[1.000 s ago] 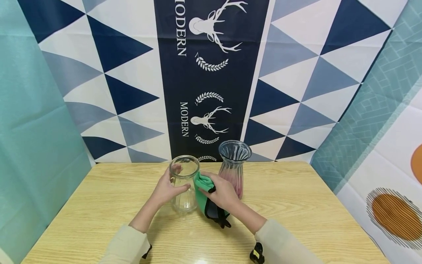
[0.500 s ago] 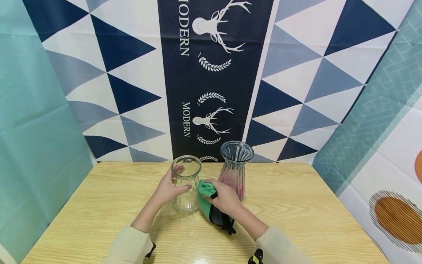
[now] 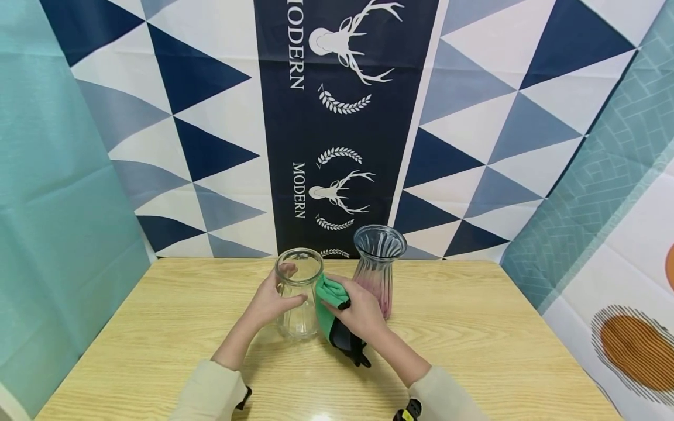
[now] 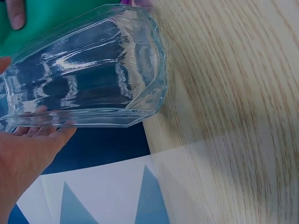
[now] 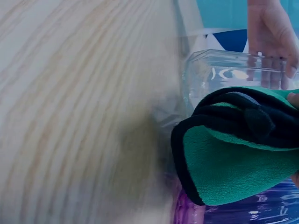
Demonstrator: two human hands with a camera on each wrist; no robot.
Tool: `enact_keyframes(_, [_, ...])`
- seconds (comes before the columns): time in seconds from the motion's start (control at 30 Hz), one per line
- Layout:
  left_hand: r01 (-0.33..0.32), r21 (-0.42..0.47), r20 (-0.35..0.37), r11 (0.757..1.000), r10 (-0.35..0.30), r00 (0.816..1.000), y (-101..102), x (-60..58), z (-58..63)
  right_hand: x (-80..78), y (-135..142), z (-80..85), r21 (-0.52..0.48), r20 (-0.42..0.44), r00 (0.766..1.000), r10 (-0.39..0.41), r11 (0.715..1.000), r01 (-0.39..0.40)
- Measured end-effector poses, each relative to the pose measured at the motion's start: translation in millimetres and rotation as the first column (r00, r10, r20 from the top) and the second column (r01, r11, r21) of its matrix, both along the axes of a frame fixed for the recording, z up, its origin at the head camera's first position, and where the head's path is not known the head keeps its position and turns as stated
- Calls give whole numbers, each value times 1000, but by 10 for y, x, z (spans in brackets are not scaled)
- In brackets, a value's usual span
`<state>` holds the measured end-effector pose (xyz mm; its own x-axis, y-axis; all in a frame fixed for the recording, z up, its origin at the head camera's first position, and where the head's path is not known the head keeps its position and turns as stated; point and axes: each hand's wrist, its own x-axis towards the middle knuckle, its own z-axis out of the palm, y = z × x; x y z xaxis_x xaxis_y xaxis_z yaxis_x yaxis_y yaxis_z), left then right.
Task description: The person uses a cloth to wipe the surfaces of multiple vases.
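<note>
A clear glass vase [image 3: 299,320] stands upright on the wooden table, with faceted sides and a thick round rim. My left hand [image 3: 270,303] grips it from the left, thumb in front and fingers wrapped behind, as also shows through the glass [image 4: 88,70] in the left wrist view. Bunched in my right hand [image 3: 360,309] is a green cloth [image 3: 334,290] with black edging, held against the vase's right side just under the rim. In the right wrist view the loose end of the cloth [image 5: 233,163] hangs down and covers part of the vase.
Right behind my right hand stands a second vase [image 3: 377,266], fluted, blue at its flared top and pink lower down. The wooden table [image 3: 463,351] runs back to a wall covering [image 3: 337,128] with triangles and deer heads. A teal curtain [image 3: 63,222] hangs at the left.
My right hand slid the cloth down the vase's side, then back up near the rim. The left hand keeps its grip. The whole head view has shifted slightly.
</note>
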<state>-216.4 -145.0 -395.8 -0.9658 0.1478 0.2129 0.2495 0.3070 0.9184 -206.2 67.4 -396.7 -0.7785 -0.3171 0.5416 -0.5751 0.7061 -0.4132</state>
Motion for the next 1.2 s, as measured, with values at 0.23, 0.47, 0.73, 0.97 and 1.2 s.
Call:
enact_keyframes(0.23, [6, -1, 4, 1000, -6, 1000, 8, -10, -7, 18, -6, 70, 59, -10, 1000, 9, 998, -8])
enact_keyframes(0.47, [17, -12, 0, 1000, -17, 1000, 6, -13, -6, 8, 52, 11, 184, 22, 1000, 15, 983, -19])
enact_keyframes(0.73, [24, -16, 25, 1000, -24, 999, 1, -23, -4, -6, 120, -98, 242, 54, 998, 17, 970, -30])
enact_keyframes(0.97, [2, -13, 38, 1000, -2, 999, 21, 1, 4, -35, 119, 11, 135, 3, 1000, 23, 991, -23])
enact_keyframes(1.2, [-82, -5, 15, 997, 82, 996, 34, 19, 4, -55, 100, 161, 84, -4, 999, 36, 996, -35])
